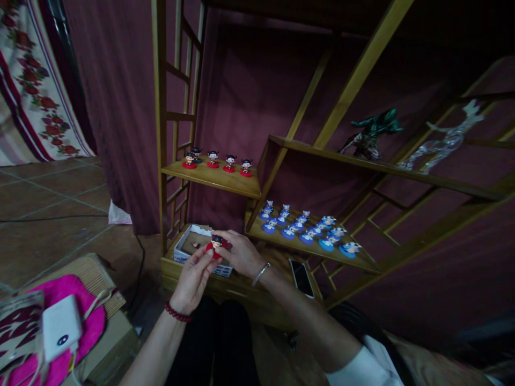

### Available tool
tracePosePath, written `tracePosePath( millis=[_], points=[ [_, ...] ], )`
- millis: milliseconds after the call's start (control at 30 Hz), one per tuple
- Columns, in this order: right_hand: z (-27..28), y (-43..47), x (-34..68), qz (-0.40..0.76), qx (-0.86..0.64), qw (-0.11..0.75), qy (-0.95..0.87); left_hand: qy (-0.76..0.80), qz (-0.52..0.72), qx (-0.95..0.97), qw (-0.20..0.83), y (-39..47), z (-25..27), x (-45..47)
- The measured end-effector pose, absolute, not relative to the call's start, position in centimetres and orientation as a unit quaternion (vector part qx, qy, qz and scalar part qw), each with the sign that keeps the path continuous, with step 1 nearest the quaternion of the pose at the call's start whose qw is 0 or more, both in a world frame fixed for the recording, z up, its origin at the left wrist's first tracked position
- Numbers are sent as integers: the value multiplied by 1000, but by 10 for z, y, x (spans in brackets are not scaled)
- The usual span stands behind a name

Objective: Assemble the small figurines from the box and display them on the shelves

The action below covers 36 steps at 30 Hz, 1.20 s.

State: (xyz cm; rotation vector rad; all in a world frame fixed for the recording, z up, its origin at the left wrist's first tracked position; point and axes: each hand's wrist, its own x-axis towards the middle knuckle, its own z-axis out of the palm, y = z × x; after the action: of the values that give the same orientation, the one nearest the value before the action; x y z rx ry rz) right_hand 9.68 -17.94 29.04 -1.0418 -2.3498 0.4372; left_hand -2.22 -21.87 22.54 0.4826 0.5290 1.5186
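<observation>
Both my hands are closed around one small figurine (217,243) with black hair and a red base. My left hand (195,280) grips it from below left, fingers at the red base. My right hand (240,254) pinches it from the right, near its head and side. Beneath them stands an open white box (185,242) with a small dark-haired piece (195,245) inside. On the shelf (225,184) above, several similar red-based figurines (213,158) stand in a row, with one darker figure behind the leftmost.
To the right, a lower shelf bears several blue-and-purple figurines (306,235). A phone (301,278) lies on the cabinet top. Higher up stand a green statuette (376,131) and a clear deer figure (444,138). At lower left, a white power bank (61,327) with cables rests on pink cloth (94,316).
</observation>
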Motion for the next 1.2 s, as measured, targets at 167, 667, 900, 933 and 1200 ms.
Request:
tracePosePath(
  millis=[167, 667, 900, 933, 1200],
  points=[
    [291, -179, 97, 214, -365, 270, -865, 232, 662, 253, 667, -221, 227, -26],
    [301, -178, 97, 199, -365, 291, -862, 242, 637, 296, 669, -226, 237, -32],
    [305, -180, 93, 176, -367, 269, -873, 249, 631, 309, 666, -227, 240, -35],
    [305, -181, 93, 165, -366, 268, -876, 249, 630, 311, 667, -228, 240, -35],
    [308, -180, 89, 150, -349, 279, -882, 247, 647, 298, 657, -226, 245, -39]
  ],
)
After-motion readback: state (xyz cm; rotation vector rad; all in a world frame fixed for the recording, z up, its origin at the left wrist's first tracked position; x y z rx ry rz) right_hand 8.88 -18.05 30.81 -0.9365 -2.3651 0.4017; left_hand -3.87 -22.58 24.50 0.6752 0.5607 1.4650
